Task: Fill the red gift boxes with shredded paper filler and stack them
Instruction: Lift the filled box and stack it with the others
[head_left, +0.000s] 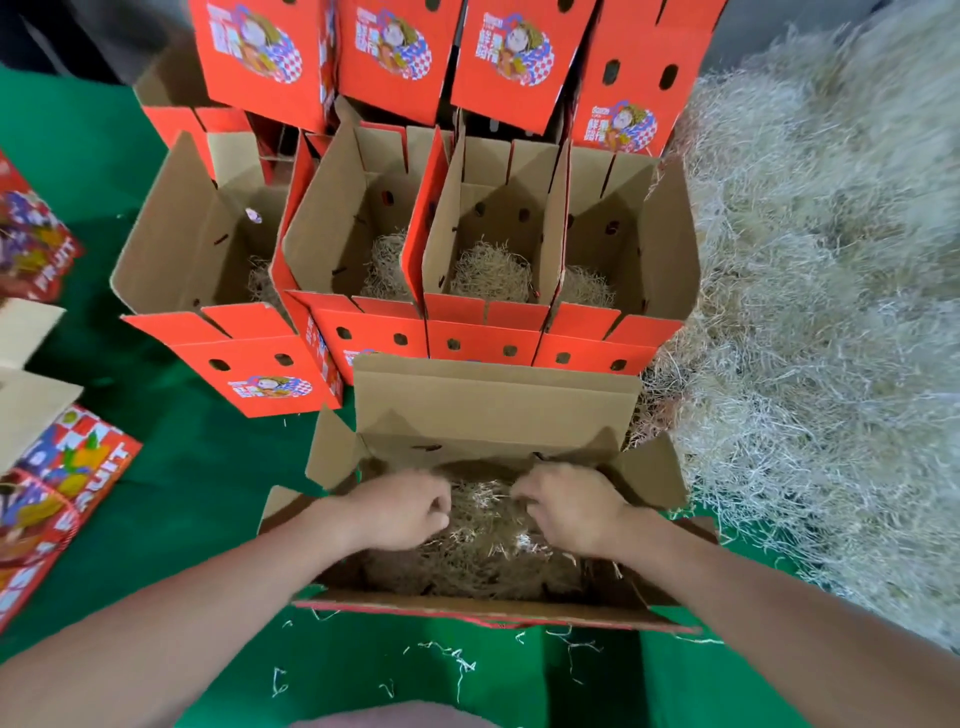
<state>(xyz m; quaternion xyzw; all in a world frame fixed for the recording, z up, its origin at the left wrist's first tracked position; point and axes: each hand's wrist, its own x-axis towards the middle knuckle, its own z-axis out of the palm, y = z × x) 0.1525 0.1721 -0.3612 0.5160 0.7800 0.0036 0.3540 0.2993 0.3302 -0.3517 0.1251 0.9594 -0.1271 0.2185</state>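
Note:
An open red gift box (493, 400) with brown cardboard inside lies in front of me on the green cloth. A wad of tan shredded paper filler (488, 540) lies in it. My left hand (400, 512) and my right hand (571, 509) are both inside the box, fingers curled into the shreds at the top of the wad. Behind stands a row of several open red boxes (483, 244), each with filler at the bottom. Closed red boxes (395, 57) are stacked above them.
A big heap of pale shredded paper (831, 322) fills the right side. Flat printed red cartons (57, 493) lie at the left edge on the green cloth (171, 493). Loose shreds (457, 660) lie scattered near me.

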